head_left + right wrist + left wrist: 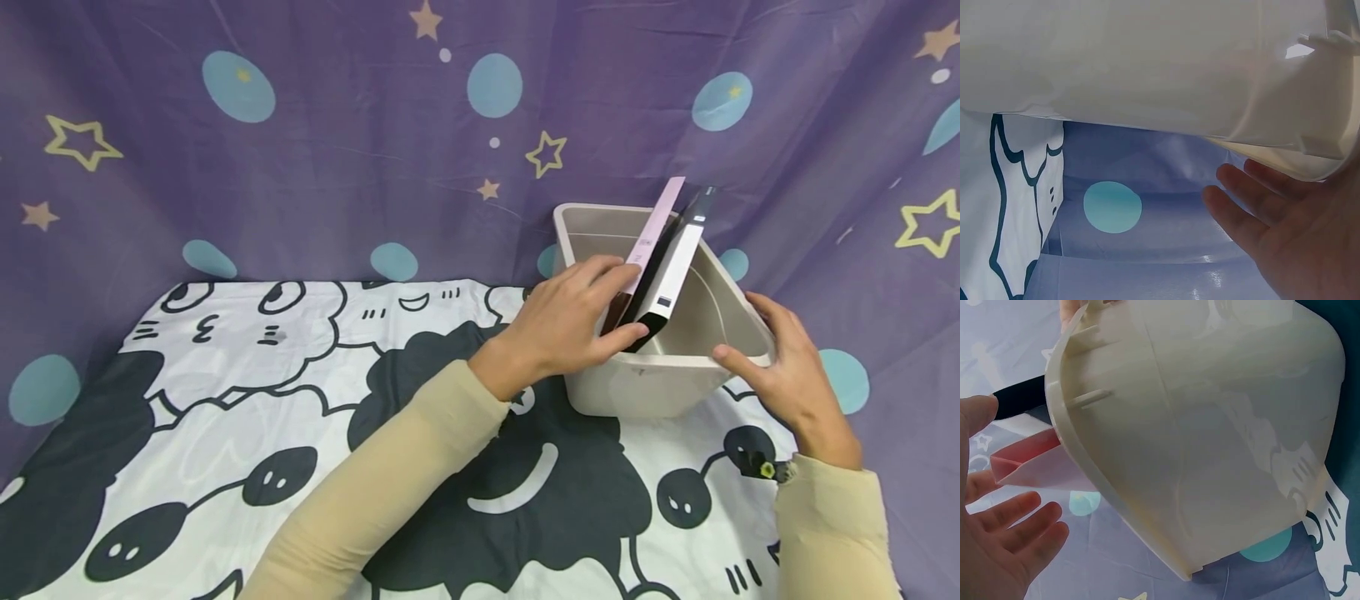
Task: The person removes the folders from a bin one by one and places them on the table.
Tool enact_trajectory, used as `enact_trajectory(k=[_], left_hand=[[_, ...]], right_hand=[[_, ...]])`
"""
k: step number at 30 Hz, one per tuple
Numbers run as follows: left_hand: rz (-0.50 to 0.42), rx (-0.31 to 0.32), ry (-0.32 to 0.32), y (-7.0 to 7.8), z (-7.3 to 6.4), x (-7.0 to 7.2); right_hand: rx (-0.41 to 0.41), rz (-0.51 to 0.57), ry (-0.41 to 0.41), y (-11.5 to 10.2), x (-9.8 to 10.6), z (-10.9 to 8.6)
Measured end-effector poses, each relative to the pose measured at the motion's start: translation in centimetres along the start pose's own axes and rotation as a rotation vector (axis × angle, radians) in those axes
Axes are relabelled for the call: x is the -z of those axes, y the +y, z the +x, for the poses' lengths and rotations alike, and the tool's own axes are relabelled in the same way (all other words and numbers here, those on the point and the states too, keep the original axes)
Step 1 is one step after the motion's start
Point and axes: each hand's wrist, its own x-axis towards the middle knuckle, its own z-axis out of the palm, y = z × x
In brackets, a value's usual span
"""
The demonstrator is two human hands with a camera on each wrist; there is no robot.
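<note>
Sleeve: nearest the camera; cream fabric, lightly creased along the left forearm.
Cloth: white, printed with black cartoon faces, spread flat.
Curtain: purple, hanging in soft folds behind.
Left hand: fingers spread wide at the near ends of the pink box and white box; I cannot tell whether they pinch or only touch.
Pink box: thin, flat, jutting up from the bin; probably light and stiff, easily dented at its corners; best taken across its thickness.
White box: slim, square-edged, black-ended, just beside the pink one in the bin; looks smooth, perhaps slippery; grip its broad faces.
Bin: glossy beige plastic, rounded corners; likely light and rigid; hold the rim.
Right hand: thumb over the near rim, other fingers outside, holding the right corner.
</note>
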Motion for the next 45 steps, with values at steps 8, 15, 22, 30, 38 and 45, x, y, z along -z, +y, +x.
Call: enact_trajectory(k=[8, 15, 22, 30, 38, 45], left_hand=[[-0.015, 0.036, -0.011, 0.4, 0.3, -0.5], [-0.040, 0.043, -0.025, 0.3, 0.9, -0.7], [-0.044, 0.055, -0.090, 0.1, 1.7, -0.8], [-0.095, 0.086, -0.126, -0.2, 2.1, -0.8], [-0.181, 0.184, -0.174, -0.2, 2.8, -0.6], [-0.220, 0.228, -0.221, -0.4, 3.5, -0.3]], right_hand=[[-0.025, 0.027, -0.031, 0.2, -0.1, 0.0], [-0.042, 0.031, -0.047, 0.2, -0.1, -0.1], [-0.046, 0.040, -0.054, 0.3, -0.2, -0.2], [-0.052, 0.050, -0.069, 0.3, 0.0, -0.1], [-0.044, 0.074, -0.078, 0.3, 0.0, -0.1], [-0.047, 0.083, -0.085, 0.2, 0.0, 0.0]])
